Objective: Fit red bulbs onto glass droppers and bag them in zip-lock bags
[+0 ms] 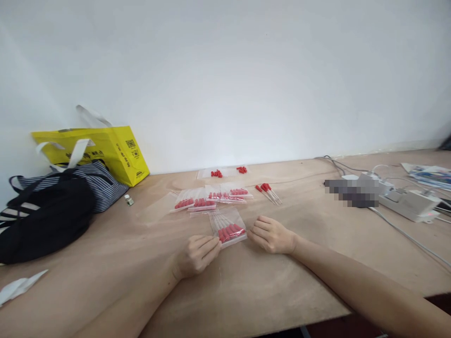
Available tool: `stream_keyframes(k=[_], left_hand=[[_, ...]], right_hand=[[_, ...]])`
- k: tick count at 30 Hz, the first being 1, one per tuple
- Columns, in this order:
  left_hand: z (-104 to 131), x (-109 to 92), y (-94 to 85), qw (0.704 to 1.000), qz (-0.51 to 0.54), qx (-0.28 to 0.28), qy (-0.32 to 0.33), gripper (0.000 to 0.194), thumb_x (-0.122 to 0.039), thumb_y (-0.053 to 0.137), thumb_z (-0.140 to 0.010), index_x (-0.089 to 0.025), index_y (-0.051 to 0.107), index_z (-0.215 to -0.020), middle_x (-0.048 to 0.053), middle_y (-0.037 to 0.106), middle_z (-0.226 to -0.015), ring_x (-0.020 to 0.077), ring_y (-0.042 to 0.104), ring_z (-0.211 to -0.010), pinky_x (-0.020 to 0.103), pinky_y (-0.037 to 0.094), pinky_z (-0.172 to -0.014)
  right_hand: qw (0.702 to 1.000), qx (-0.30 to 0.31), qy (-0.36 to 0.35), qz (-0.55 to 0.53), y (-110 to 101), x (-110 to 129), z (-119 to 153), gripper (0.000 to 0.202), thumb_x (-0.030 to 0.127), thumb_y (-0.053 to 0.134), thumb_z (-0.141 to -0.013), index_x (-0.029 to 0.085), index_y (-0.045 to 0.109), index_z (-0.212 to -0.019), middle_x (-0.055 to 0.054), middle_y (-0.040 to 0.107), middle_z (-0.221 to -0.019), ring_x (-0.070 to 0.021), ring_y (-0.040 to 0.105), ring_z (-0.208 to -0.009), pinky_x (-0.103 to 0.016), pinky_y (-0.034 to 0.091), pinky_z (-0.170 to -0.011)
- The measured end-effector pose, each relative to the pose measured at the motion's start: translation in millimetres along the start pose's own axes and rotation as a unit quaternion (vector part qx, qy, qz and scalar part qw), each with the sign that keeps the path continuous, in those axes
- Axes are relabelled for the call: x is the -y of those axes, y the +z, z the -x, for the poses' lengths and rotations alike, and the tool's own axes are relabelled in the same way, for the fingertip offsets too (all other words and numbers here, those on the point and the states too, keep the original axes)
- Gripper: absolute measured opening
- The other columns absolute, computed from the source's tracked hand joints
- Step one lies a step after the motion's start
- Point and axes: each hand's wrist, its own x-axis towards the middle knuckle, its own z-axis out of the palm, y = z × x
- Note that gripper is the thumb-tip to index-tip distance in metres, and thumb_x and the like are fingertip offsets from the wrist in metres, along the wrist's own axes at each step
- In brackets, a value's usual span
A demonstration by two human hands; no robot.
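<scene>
A clear plastic zip bag (pixel 228 220) with several red-tipped white sticks inside lies in front of me, the red ends toward its near edge. My left hand (pixel 198 253) pinches its near left corner. At the right corner of the same bag, my right hand (pixel 270 234) has its fingers closed on the edge. Just beyond lie several filled bags (pixel 202 203) of the same kind, overlapping in a row. To their right rests a loose bunch of red-tipped sticks (pixel 268 192) on the table.
More red-tipped pieces (pixel 216 173) lie on clear plastic near the wall. At left stand a yellow bag (pixel 120 157) and a black bag (pixel 52 220). A white power strip (pixel 410 202) with cables sits at right. A white tissue (pixel 21 287) lies at the left edge of the wooden table (pixel 282 291).
</scene>
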Motion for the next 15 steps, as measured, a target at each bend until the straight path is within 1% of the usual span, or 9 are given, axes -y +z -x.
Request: stream_keyframes(k=[4, 8, 12, 15], left_hand=[[-3, 0, 6.6, 1.000, 0.010, -0.006, -0.017, 0.012, -0.008, 0.046, -0.080, -0.013, 0.056, -0.084, 0.004, 0.068, -0.075, 0.0136, 0.064, -0.067, 0.025, 0.054, -0.061], [-9, -4, 22.8, 0.999, 0.025, -0.021, -0.030, 0.010, -0.007, 0.051, -0.078, -0.011, 0.057, -0.084, 0.006, 0.067, -0.080, 0.0157, 0.063, -0.075, 0.031, 0.053, -0.071], [-12, -7, 35.2, 0.999, 0.024, -0.019, -0.022, 0.008, -0.006, 0.051, -0.078, -0.010, 0.057, -0.082, 0.007, 0.067, -0.079, 0.0154, 0.063, -0.073, 0.031, 0.052, -0.071], [-13, -8, 37.7, 1.000, 0.011, -0.013, -0.014, 0.009, -0.005, 0.050, -0.078, -0.010, 0.058, -0.081, 0.007, 0.066, -0.077, 0.0158, 0.063, -0.072, 0.032, 0.052, -0.071]], right_hand=[[0.999, -0.025, 0.020, 0.011, 4, 2, 0, 0.022, 0.009, 0.042, -0.080, 0.014, 0.055, -0.063, -0.001, 0.045, -0.055, -0.0117, 0.035, -0.055, -0.028, 0.026, -0.052], [0.999, -0.028, 0.042, 0.012, 8, 8, -6, 0.022, 0.013, 0.043, -0.082, 0.016, 0.054, -0.062, 0.000, 0.045, -0.055, -0.0110, 0.036, -0.054, -0.028, 0.026, -0.052], [0.998, -0.030, 0.046, 0.007, 9, 14, -15, 0.021, 0.012, 0.041, -0.083, 0.015, 0.055, -0.068, 0.000, 0.050, -0.058, -0.0107, 0.039, -0.056, -0.028, 0.026, -0.053], [0.999, -0.027, 0.039, 0.002, 8, 16, -20, 0.022, 0.009, 0.039, -0.083, 0.015, 0.055, -0.068, -0.001, 0.052, -0.060, -0.0108, 0.040, -0.056, -0.029, 0.026, -0.053]])
